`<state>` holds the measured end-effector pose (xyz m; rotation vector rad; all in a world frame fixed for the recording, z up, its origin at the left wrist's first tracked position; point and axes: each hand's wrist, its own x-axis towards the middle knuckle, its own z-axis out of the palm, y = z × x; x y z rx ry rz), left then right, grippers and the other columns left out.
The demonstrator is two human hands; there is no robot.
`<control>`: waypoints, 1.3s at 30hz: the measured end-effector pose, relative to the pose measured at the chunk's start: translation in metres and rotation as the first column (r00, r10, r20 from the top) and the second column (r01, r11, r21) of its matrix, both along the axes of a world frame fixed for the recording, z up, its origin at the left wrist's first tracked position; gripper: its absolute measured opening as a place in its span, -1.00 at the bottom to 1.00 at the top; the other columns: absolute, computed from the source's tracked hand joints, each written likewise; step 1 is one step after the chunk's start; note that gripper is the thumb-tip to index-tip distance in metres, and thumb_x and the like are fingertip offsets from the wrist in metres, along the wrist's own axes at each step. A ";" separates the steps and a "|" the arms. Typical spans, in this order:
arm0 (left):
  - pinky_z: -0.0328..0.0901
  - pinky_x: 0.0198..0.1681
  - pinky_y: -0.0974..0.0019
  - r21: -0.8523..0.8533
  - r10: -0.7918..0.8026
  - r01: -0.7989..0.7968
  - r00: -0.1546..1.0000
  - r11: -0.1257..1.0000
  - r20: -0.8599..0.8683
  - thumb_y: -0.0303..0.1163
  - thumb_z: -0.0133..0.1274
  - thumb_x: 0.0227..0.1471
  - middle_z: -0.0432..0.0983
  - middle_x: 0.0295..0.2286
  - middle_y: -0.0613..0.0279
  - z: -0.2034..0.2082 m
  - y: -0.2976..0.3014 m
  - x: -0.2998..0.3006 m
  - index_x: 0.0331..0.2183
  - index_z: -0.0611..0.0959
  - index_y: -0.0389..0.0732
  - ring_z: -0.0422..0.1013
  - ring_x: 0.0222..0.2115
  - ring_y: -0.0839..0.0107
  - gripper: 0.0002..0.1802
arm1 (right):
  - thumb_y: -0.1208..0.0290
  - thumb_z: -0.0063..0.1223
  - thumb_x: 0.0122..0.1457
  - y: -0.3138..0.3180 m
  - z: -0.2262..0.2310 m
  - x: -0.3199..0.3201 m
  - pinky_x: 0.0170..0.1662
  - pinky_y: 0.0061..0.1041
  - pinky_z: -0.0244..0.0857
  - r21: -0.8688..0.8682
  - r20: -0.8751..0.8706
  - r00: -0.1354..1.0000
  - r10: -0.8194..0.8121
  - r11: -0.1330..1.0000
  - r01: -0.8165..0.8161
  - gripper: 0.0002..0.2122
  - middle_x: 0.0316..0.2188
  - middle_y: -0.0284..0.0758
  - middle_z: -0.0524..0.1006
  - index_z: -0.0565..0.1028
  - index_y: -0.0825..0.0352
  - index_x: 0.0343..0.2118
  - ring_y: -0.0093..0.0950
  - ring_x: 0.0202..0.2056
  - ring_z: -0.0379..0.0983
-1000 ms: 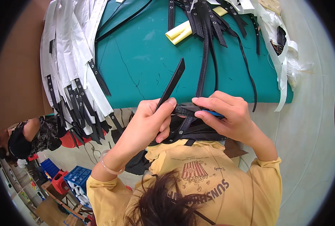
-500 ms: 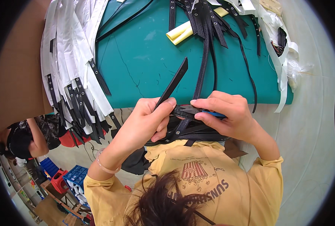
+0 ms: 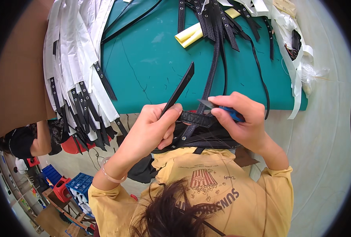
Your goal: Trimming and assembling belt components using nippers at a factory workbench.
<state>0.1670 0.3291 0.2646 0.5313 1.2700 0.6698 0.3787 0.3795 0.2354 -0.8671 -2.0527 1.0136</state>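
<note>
A black leather-like strap (image 3: 181, 89) is pinched in my left hand (image 3: 153, 124), thumb on top. Its pointed end sticks up away from me, and another length (image 3: 196, 118) runs out toward my right hand. My right hand (image 3: 244, 118) is closed around a pair of thread snips (image 3: 231, 112) with blue handles. The grey blades point left, a little above the strap and apart from it. Below my hands, more black straps with a metal eyelet (image 3: 184, 138) lie across my lap.
A green-topped table (image 3: 144, 75) bears a bundle of eyeleted black straps (image 3: 213, 23) and a yellow roll (image 3: 189, 35). White-wrapped straps (image 3: 75, 51) hang at the left. Another person (image 3: 25, 142) is at the left, near blue crates (image 3: 79, 183) and red stools (image 3: 62, 189).
My right hand has shifted slightly right, and the snips have come off the strap. The strap's right-hand length now shows more fully. My left hand keeps its hold.
</note>
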 end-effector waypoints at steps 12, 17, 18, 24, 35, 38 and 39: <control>-0.09 -0.79 0.50 0.018 -0.005 0.005 1.000 1.000 0.006 -0.29 -0.11 0.18 0.10 -0.81 0.48 0.003 0.000 -0.001 -0.60 0.34 -0.15 0.01 -0.86 0.66 -0.68 | 0.55 0.26 -0.12 -0.003 0.002 -0.002 -0.64 -0.57 0.10 0.118 0.099 0.990 0.103 0.986 -0.114 -0.72 -0.65 -0.36 0.38 0.54 0.30 -0.27 -0.50 -0.67 0.25; -0.09 -0.79 0.50 0.006 0.036 -0.036 0.999 0.999 0.028 -0.27 -0.12 0.19 0.09 -0.81 0.48 -0.002 -0.002 -0.003 -0.61 0.34 -0.14 0.01 -0.87 0.66 -0.66 | 0.57 0.21 -0.07 0.002 0.003 -0.009 -0.62 -0.56 0.11 0.105 0.032 0.988 0.152 0.982 -0.154 -0.78 -0.64 -0.33 0.39 0.53 0.33 -0.30 -0.54 -0.66 0.26; -0.10 -0.79 0.51 0.023 0.030 -0.031 0.998 0.999 0.048 -0.26 -0.14 0.19 0.09 -0.81 0.49 -0.003 -0.003 -0.003 -0.62 0.33 -0.14 0.01 -0.87 0.66 -0.64 | 0.55 0.17 -0.01 0.007 0.004 -0.007 -0.61 -0.59 0.11 0.096 0.001 1.000 0.010 0.995 -0.010 -0.84 -0.61 -0.36 0.40 0.52 0.34 -0.31 -0.58 -0.65 0.25; -0.12 -0.76 0.54 0.039 0.156 -0.166 0.970 0.985 0.186 -0.18 -0.20 0.22 0.04 -0.81 0.55 -0.013 -0.008 -0.010 -0.45 0.53 -0.30 -0.03 -0.86 0.69 -0.60 | 0.21 -0.25 0.31 0.024 -0.002 -0.009 -0.56 -0.66 -0.14 -0.588 -0.527 0.728 -0.438 0.807 0.060 -0.75 -0.69 -0.55 0.03 0.28 0.29 -0.39 -0.73 -0.66 -0.09; -0.03 -0.69 0.57 0.417 0.384 -0.511 0.853 0.752 0.353 -0.10 -0.34 0.25 0.04 -0.73 0.50 0.020 -0.010 -0.012 -0.01 0.35 -0.34 -0.01 -0.80 0.68 -0.49 | 0.19 -0.05 0.23 0.010 -0.062 -0.032 -0.60 -0.74 0.01 -0.288 -0.231 0.704 -0.672 0.738 0.610 -0.74 -0.46 -0.44 0.39 0.37 0.30 -0.21 -0.78 -0.66 0.10; -0.01 -0.68 0.55 0.433 0.300 -0.506 0.835 0.746 0.461 -0.10 -0.35 0.26 0.04 -0.73 0.49 0.018 -0.025 -0.015 0.01 0.32 -0.37 0.03 -0.78 0.66 -0.47 | 0.16 0.03 0.17 0.010 -0.046 -0.033 -0.71 -0.70 -0.09 -0.937 -0.269 0.832 -0.485 0.333 -0.109 -0.66 -0.59 -0.41 0.43 0.31 0.29 -0.14 -0.75 -0.77 0.06; -0.01 -0.68 0.55 0.438 0.286 -0.498 0.838 0.748 0.465 -0.10 -0.35 0.26 0.04 -0.73 0.49 0.014 -0.022 -0.020 0.01 0.32 -0.37 0.03 -0.78 0.66 -0.47 | 0.19 0.02 0.17 0.016 -0.039 -0.034 -0.73 -0.73 -0.11 -0.906 -0.417 0.802 -0.428 0.261 -0.332 -0.71 -0.60 -0.37 0.45 0.34 0.29 -0.19 -0.73 -0.78 0.08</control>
